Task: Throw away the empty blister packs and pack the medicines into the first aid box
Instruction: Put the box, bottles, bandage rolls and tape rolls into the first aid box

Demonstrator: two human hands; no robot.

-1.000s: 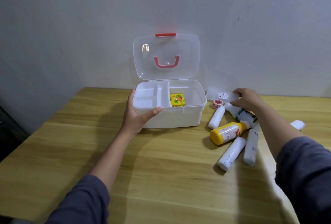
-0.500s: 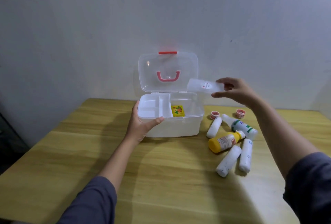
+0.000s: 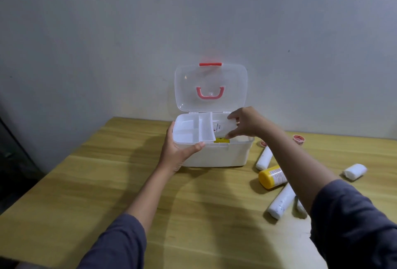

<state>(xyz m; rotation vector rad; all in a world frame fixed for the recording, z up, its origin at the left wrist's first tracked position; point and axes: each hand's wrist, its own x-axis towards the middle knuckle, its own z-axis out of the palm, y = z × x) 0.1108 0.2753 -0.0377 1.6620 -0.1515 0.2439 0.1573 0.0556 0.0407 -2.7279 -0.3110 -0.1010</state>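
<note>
The white first aid box (image 3: 217, 155) stands open at the table's back, its clear lid (image 3: 210, 87) with a pink handle upright. My left hand (image 3: 178, 150) grips the box's front left corner, thumb on the rim beside the divided inner tray (image 3: 193, 130). My right hand (image 3: 242, 123) holds a white translucent flat medicine pack (image 3: 223, 128) tilted down into the box's right compartment, over a yellow box (image 3: 221, 140) lying inside. A yellow bottle (image 3: 271, 176) and white bottles (image 3: 281, 201) (image 3: 264, 158) lie on the table to the right.
The wooden table (image 3: 107, 182) meets a grey wall behind the box. Two small pink-rimmed caps (image 3: 299, 139) (image 3: 263, 143) sit at the back right. A white roll (image 3: 355, 171) lies further right. My right forearm crosses over the bottles.
My right hand lifted the flat white pack from the table at the right, carried it left past the lid, and now lowers it into the box. My left hand stayed on the box.
</note>
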